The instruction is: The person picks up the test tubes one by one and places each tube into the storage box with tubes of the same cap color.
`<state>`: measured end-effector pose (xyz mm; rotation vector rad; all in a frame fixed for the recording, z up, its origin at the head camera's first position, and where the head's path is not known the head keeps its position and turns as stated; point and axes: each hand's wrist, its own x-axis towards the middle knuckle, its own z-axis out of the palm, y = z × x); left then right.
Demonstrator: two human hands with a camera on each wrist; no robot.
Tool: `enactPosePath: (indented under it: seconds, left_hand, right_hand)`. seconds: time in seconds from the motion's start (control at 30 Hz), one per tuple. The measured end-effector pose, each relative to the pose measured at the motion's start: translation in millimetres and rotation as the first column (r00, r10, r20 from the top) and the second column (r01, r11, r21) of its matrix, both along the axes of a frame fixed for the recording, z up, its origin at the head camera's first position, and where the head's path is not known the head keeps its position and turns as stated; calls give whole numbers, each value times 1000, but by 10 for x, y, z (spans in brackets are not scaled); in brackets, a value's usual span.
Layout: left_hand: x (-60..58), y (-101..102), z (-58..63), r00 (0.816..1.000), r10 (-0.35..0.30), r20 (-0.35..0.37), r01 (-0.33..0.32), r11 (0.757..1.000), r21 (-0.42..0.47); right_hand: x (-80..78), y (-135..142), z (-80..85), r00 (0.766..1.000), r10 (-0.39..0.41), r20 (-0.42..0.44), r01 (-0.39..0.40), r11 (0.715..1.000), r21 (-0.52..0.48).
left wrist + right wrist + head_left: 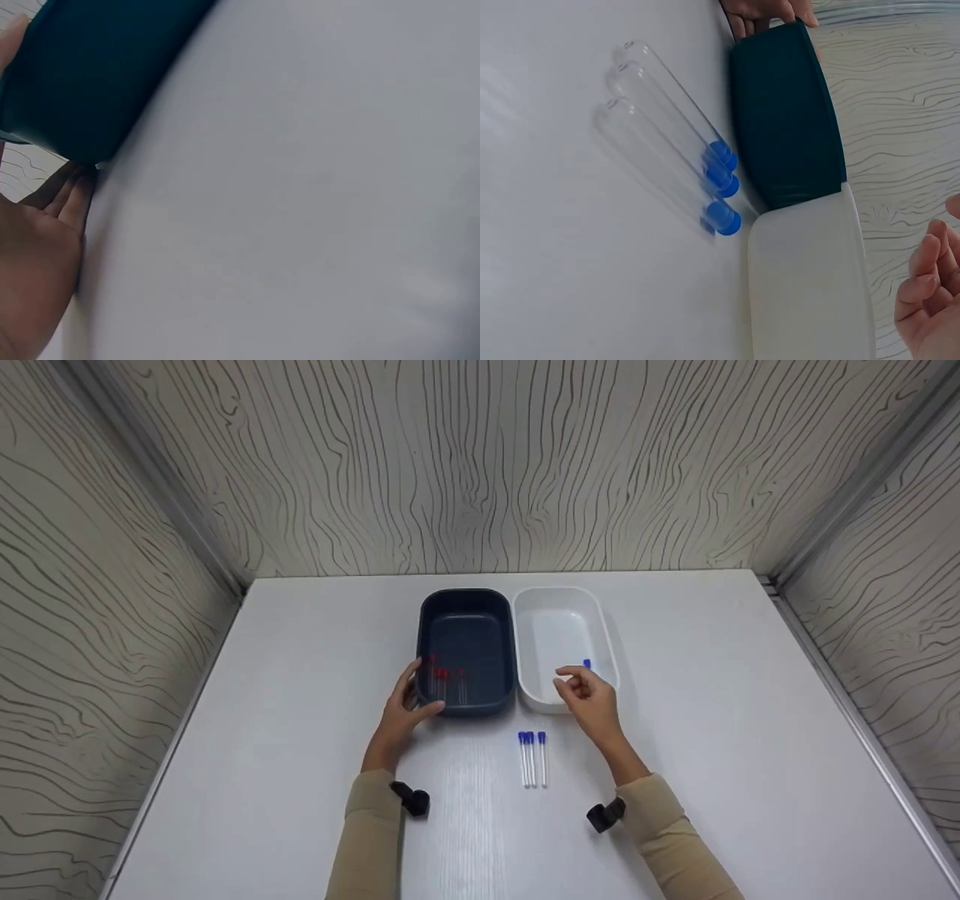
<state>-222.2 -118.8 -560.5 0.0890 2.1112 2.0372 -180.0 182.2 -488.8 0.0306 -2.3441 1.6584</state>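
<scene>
Off-white panels (480, 465) with squiggly dark grain fill my 12 o'clock, and the side ones run out of frame at 10 and 2. White table (300, 675) under everything, near edge cropped off at 6.

Two bins side by side on it: a dark blue bin (480, 636) (looks more teal on my wrist cams) and a white bin (555, 630) right up against it at 3 o'clock. My left wrist cam only catches a chunk of the dark one.

Tan sleeves (369, 840) come in from 7 and 5, chopped by the bottom of the head view.

My left hand (396, 726) is spread around the dark bin's corner between 7 and 8, thumb at the near rim, fingers along the outer side. My right hand (594, 706) hovers at the white bin's 5 o'clock end, fingers loosely bent, thumb and index tips apart; the right wrist cam cuts part of it off.

Three blue-capped tubes (532, 761) lie on the table, 5 o'clock from the dark bin, caps toward the bins. Red-capped tubes (442, 673) are inside the dark bin around 7; their clear bodies barely show, so I can't give a solid count. One blue cap (587, 663) peeks out at 4 in the white bin, whatever's below it hidden by my hand.
</scene>
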Motion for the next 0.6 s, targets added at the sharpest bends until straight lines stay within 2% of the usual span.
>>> enactPosePath:
  seconds: [0.13,0.27,0.47,0.6]
  left_hand:
    - [-27,-4,-93,1000,19,-6,-19,1000,-17]
    - [-73,-13,-221,999,35,-12,-36,999,-39]
    - [-69,-19,-230,998,33,-61,-38,995,-92]
    - [-20,16,-223,993,49,-108,-63,990,-128]
  right_hand:
    - [12,141,-71,995,-86,-40,85,996,-27]
    - [8,274,-139,985,-168,-31,166,985,-57]
    - [-14,445,-234,965,-245,92,254,961,-109]
    - [-74,581,-350,943,-278,183,306,940,-149]
